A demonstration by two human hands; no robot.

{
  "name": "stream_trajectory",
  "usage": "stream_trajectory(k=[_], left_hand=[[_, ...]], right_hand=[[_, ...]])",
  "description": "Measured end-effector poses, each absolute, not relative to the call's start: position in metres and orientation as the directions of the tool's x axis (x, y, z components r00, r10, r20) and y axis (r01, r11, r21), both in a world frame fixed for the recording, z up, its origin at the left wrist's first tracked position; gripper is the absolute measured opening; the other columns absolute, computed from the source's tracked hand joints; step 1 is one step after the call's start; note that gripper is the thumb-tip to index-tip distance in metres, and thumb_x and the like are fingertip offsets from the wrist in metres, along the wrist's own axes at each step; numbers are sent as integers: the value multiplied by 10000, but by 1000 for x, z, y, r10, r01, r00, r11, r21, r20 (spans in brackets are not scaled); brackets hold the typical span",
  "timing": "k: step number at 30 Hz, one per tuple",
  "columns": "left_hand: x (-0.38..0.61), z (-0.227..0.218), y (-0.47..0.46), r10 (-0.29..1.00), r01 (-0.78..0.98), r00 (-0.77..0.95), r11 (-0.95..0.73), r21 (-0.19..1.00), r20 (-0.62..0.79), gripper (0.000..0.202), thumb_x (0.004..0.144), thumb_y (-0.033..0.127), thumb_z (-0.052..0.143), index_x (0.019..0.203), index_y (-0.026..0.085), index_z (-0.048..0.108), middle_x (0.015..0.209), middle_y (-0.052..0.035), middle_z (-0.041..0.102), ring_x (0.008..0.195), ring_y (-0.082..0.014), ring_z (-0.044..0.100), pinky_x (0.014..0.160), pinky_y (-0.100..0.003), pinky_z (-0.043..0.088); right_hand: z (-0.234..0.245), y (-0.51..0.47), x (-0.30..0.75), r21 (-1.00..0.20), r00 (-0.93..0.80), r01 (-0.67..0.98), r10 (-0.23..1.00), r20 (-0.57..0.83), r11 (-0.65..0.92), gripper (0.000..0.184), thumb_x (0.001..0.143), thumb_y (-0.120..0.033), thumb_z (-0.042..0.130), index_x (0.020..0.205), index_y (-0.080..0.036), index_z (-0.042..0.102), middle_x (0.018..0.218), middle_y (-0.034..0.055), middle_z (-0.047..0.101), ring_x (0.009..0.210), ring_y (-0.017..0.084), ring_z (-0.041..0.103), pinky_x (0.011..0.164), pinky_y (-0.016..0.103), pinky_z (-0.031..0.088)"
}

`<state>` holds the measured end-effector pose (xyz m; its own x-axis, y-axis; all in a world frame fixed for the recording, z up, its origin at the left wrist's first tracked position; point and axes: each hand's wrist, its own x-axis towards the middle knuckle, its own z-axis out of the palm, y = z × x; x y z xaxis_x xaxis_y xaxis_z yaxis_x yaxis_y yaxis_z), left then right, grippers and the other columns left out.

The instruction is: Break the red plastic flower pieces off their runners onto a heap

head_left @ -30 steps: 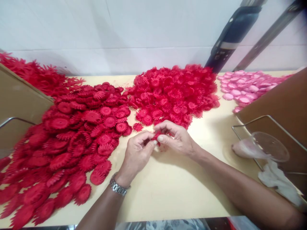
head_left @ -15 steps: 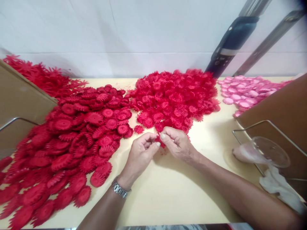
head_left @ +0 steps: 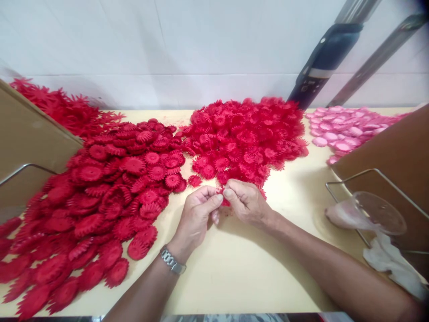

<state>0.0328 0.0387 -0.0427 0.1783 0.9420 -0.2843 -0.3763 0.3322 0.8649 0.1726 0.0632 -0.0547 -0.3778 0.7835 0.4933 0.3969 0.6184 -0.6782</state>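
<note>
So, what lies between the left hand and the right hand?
A small red flower piece lies there, pinched by the left hand and the right hand, close to the middle red pile. The head view shows it.

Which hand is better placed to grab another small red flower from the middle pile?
Right, probably. The right hand sits at the near edge of the middle pile; the left hand lies nearer the larger red discs. Both pinch one small red piece.
</note>
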Motion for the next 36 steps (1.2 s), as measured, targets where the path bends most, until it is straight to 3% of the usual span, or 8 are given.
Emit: stream_trajectory(k=[8,14,22,29,36], left_hand=[[31,-43,39,922,-412,239,381,828,-305,143,676,230,651,729,138,556,489,50,481,385,-56,412,387,-181,349],[31,-42,40,919,-407,217,392,825,-330,169,597,179,696,673,125,555,513,47,497,393,-43,404,394,-180,352],[31,-41,40,948,-400,88,315,861,-306,120,637,176,652,662,140,541,447,81,415,376,-27,326,389,-161,306],[31,-41,39,956,-343,46,289,894,-291,260,709,296,601,589,172,405,437,103,321,336,-14,217,338,-157,175],[31,-47,37,975,-214,61,220,952,-211,355,722,419,607,560,166,417,476,84,317,382,-26,233,358,-181,174]], right_hand=[[-58,64,172,-759,-386,352,824,415,547,361,897,-314,381,575,-201,264,518,-57,301,449,64,306,440,201,254],[-56,61,176,-927,-398,217,895,203,307,325,893,-468,364,733,-192,426,571,-38,444,496,89,426,476,208,349],[-54,60,177,-888,-350,280,900,261,366,303,904,-392,377,711,-177,467,570,-40,411,505,83,391,474,206,332],[-54,58,178,-909,-309,248,917,253,334,297,910,-391,375,801,-163,532,636,-4,512,559,106,490,526,227,403],[-53,53,173,-900,-283,241,913,294,364,226,865,-376,477,764,-180,526,609,-8,545,534,105,507,492,224,405]])
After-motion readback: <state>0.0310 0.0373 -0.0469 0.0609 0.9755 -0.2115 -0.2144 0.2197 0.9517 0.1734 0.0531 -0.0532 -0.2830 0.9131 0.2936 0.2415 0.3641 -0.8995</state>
